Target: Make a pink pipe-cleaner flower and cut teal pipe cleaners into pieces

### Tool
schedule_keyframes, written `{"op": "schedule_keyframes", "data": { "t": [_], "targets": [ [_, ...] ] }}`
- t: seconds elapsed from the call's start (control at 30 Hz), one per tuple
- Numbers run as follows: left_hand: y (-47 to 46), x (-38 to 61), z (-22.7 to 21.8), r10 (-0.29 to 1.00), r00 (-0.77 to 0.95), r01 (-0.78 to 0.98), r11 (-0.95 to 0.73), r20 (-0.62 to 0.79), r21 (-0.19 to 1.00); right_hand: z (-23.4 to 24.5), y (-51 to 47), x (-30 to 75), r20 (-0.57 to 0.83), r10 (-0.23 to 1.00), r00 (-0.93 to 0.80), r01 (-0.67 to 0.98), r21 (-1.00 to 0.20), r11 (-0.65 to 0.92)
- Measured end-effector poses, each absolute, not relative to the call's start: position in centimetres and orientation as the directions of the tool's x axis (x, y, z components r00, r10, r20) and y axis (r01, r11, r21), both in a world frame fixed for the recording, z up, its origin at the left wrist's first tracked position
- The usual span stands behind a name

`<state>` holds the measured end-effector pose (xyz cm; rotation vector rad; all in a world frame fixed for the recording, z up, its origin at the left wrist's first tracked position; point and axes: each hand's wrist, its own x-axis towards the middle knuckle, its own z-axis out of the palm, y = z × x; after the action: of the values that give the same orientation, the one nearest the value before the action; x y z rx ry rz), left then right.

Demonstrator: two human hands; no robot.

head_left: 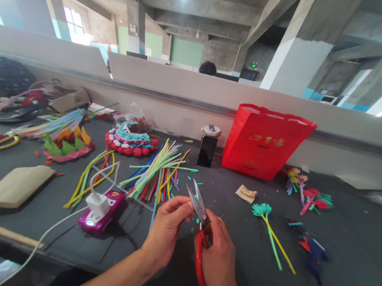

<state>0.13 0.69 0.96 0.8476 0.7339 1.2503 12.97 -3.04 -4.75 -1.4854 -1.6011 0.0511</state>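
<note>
Close to the front edge of the bench (250,249), the right hand (221,259) grips red-handled scissors (200,243), their blades slightly parted and pointing away. The left hand (168,229) is just beside the blades, thumb and fingers nearly together; I cannot tell what, if anything, it pinches. Left of the hands, a white charger (97,204) is plugged into a purple power strip (99,218), with a folded brown paper packet (15,187) farther left. Right of them lie a teal flower (261,209) beside yellow and green stems, and a dark blue glue gun (317,250) with its cord. Beyond the hands, many-coloured fuzzy sticks (156,169) lie heaped, with small green snippets near them. Farther back, a pompom ring (131,138) lies left of an upright black phone (207,151), which stands before a white-lidded cup (212,130). A red bag (265,142) stands to their right, before a pale partition (172,79).
</note>
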Motion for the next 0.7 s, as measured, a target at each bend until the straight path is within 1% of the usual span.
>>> {"op": "schedule_keyframes", "data": {
  "t": [0.33, 0.53, 0.7],
  "targets": [
    [0.70, 0.25, 0.97, 0.987, 0.158, -0.496, 0.108, -0.033, 0.862, -4.81, -3.23, 12.60, 0.617, 0.768, 0.170, 0.762, -0.577, 0.295],
    [0.70, 0.10, 1.02, 0.989, 0.143, -0.488, 0.113, -0.048, 0.866, -4.93, -3.41, 12.60, 0.587, 0.790, 0.179, 0.730, -0.617, 0.293],
    [0.92, -0.06, 1.22, 0.984, 0.169, -0.549, 0.136, -0.050, 0.825, -4.51, -3.34, 12.87, 0.536, 0.812, 0.231, 0.700, -0.671, 0.244]
  ]
}}
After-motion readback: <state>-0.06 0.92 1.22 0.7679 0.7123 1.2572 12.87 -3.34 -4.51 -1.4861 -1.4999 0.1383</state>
